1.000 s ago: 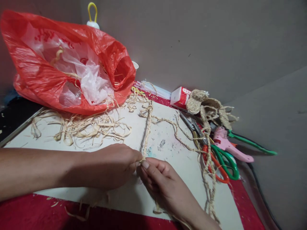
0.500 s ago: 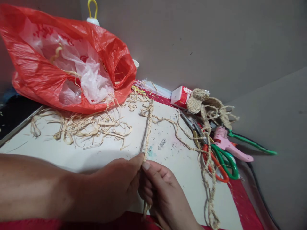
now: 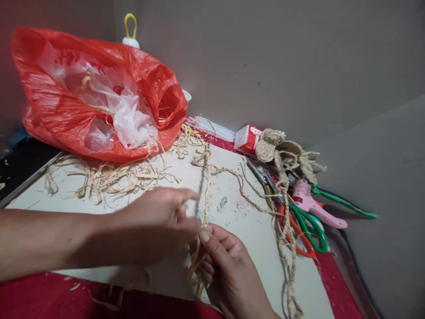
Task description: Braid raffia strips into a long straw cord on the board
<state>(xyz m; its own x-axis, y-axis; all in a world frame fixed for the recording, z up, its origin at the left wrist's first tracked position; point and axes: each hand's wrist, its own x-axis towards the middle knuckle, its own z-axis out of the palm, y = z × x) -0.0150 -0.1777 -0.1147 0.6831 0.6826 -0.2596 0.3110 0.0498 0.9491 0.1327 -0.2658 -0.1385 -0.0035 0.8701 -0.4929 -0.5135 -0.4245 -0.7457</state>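
Observation:
A thin braid of straw-coloured raffia (image 3: 206, 195) runs away from me across the white board. Its near end is pinched between the thumb and forefinger of my right hand (image 3: 229, 261). Loose raffia strands (image 3: 196, 270) hang below that pinch. My left hand (image 3: 166, 221) is just left of the braid, thumb and forefinger apart, slightly blurred; its lower fingers overlap the strands, and I cannot tell whether they touch. More braided cord (image 3: 244, 188) curves off to the right over the board.
A red plastic bag (image 3: 49, 102) stands at the back left, above scattered raffia scraps (image 3: 116, 177). Green-handled scissors (image 3: 310, 228), orange-handled scissors (image 3: 300, 237), a pink glue gun (image 3: 315, 204) and a long braid (image 3: 290, 274) lie right on the white board (image 3: 252, 248).
My left hand has come off the braid, its thumb and forefinger parting. More loose strands now show below my right hand, which keeps its pinch. The view has shifted slightly.

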